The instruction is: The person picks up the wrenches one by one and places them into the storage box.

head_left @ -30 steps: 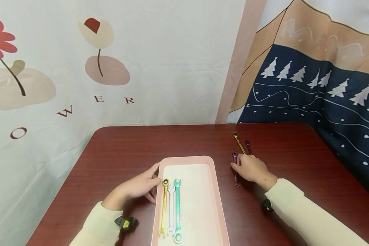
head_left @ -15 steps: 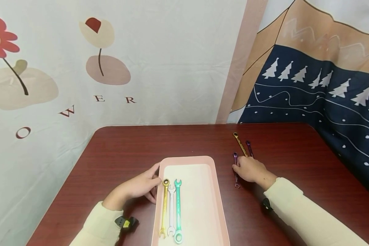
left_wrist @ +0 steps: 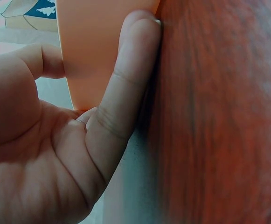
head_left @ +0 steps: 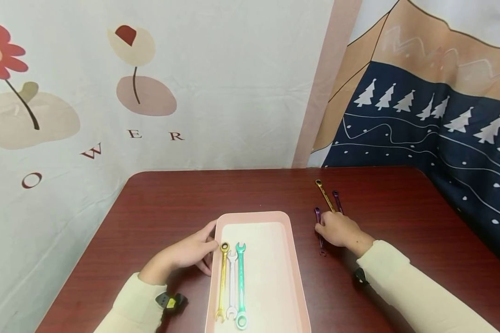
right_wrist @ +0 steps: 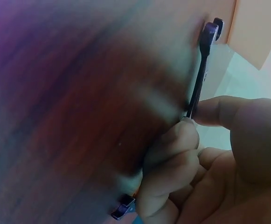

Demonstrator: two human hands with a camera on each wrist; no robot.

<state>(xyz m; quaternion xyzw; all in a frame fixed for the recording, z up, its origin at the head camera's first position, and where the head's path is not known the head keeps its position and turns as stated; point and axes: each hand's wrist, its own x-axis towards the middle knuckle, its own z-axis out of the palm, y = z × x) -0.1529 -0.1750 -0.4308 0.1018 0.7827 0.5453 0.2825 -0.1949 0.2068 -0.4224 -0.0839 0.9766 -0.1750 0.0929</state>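
Right hand (head_left: 337, 230) pinches purple wrench (head_left: 319, 231) — tray (head_left: 293, 259) edge near.

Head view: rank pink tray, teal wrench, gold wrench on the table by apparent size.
1. pink tray, clearly largest.
2. teal wrench in the tray.
3. gold wrench on the table looks smallest, though it lies farther from the camera and the right hand covers its end, so unsure.

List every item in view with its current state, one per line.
pink tray: flat on the table, steadied by the left hand.
gold, white and green wrenches: lying side by side in the tray.
purple wrench: pinched by the right hand.
gold wrench and second purple wrench: lying loose on the table.
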